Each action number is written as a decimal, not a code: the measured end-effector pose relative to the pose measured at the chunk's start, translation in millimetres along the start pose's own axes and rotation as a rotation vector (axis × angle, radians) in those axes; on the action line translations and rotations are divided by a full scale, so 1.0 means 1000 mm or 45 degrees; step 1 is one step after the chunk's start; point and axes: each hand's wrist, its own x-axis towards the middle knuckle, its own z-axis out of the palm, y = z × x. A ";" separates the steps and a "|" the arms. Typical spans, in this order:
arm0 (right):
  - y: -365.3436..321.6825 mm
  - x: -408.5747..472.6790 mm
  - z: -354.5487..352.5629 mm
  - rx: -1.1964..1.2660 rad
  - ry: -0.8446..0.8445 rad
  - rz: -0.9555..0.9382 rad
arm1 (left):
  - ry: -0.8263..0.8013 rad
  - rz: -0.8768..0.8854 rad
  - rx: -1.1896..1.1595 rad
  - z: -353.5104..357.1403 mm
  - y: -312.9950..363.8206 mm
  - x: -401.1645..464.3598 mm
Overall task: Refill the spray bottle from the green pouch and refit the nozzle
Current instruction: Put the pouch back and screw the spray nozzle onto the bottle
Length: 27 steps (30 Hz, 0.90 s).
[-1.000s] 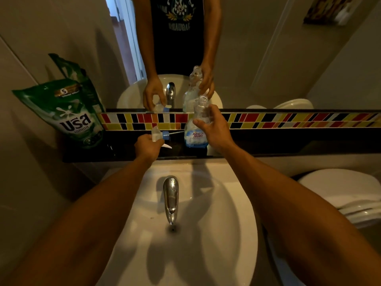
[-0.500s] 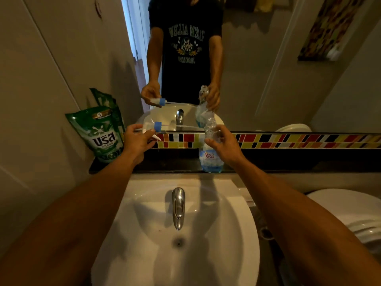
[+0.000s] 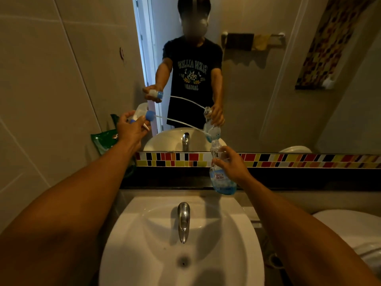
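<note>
Clearly the left hand (image 3: 132,129) grips the nozzle (image 3: 144,116), its dip tube (image 3: 181,123) near the bottle mouth. The right hand (image 3: 231,164) clamps the spray bottle (image 3: 221,180), tilted above the ledge (image 3: 165,178). The tube could drip; the green pouch (image 3: 105,141) waits behind, by the wall.

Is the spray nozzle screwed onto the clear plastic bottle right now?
No, the left hand holds the blue-collared nozzle away from the open clear plastic bottle.

The left forearm (image 3: 115,162) hides most of the crinkled green plastic pouch (image 3: 105,141); the white toilet lid (image 3: 350,230) runs off the right edge.
</note>
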 end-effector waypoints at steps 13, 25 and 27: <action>-0.017 -0.007 -0.005 -0.062 -0.041 0.001 | -0.186 0.093 0.057 0.004 0.015 -0.018; -0.044 -0.009 0.008 -0.052 -0.173 -0.065 | -0.603 0.060 0.074 0.035 0.013 -0.054; -0.050 -0.008 0.011 -0.055 -0.182 -0.092 | -0.648 0.066 0.107 0.040 0.007 -0.057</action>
